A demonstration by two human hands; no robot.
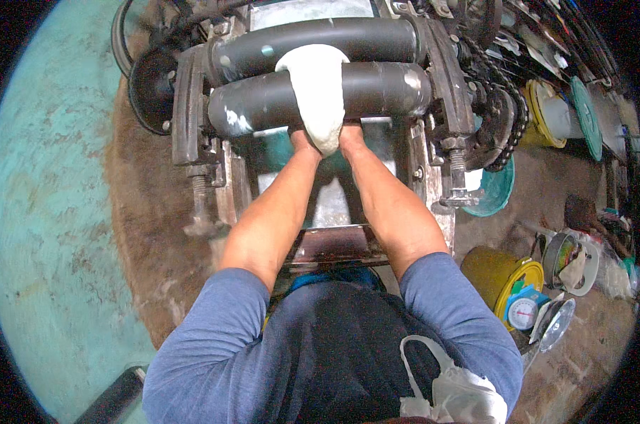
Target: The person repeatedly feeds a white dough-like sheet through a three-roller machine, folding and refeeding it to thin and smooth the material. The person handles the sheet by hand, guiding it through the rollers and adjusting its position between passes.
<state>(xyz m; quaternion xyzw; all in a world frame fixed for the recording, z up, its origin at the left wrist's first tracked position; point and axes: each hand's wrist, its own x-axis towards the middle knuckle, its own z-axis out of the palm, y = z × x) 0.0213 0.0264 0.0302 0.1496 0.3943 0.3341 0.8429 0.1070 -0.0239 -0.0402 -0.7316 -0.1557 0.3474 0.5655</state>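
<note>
A thick white mass like dough drapes over the lower dark roller from the gap below the upper roller, its rounded end hanging down. Both my forearms reach forward beneath the machine's rollers. My left hand is at the left side of the hanging mass and my right hand at its right, both close against it or touching. The fingers of both hands are hidden behind the mass and lower roller, so their shape cannot be made out.
Metal side brackets with screw bolts flank the rollers, with an exposed chain at right. A teal bucket, yellow buckets, a dial scale and other containers stand at the right. A painted teal surface spans the left.
</note>
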